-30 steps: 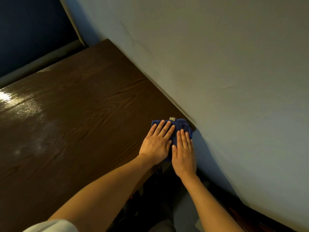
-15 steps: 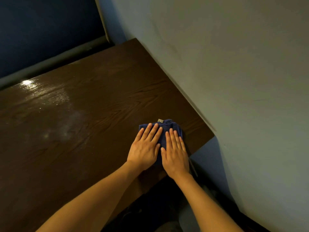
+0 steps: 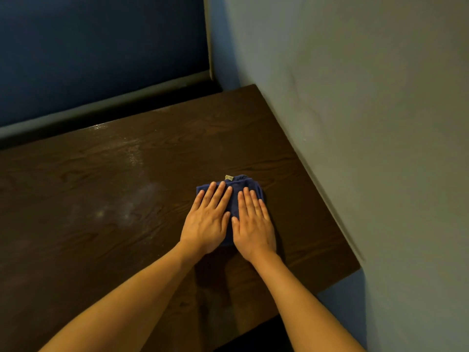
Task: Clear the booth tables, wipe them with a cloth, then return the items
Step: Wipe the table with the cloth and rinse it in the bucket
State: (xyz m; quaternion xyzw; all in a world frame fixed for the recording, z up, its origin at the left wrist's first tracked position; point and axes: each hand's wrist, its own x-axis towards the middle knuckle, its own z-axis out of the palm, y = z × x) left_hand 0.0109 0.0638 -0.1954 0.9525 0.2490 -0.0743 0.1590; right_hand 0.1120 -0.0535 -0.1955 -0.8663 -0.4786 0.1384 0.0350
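Note:
A folded dark blue cloth (image 3: 244,185) with a small pale tag lies on the dark wooden booth table (image 3: 101,199), right of centre. My left hand (image 3: 206,224) and my right hand (image 3: 253,224) lie flat side by side on the cloth, fingers stretched forward, pressing it onto the tabletop. Most of the cloth is hidden under my palms; only its far edge and a strip between my hands show. Pale smears and a wet sheen mark the wood to the left of the cloth.
A grey-blue wall (image 3: 368,123) runs along the table's right edge. Beyond the far edge are a grey ledge (image 3: 101,105) and a dark blue padded seat back (image 3: 101,47). The table's near right corner (image 3: 355,269) ends over a dark gap.
Both hands have slid the cloth away from the wall-side corner, leftward and further onto the tabletop. The view has swung so that more of the table and the seat back show.

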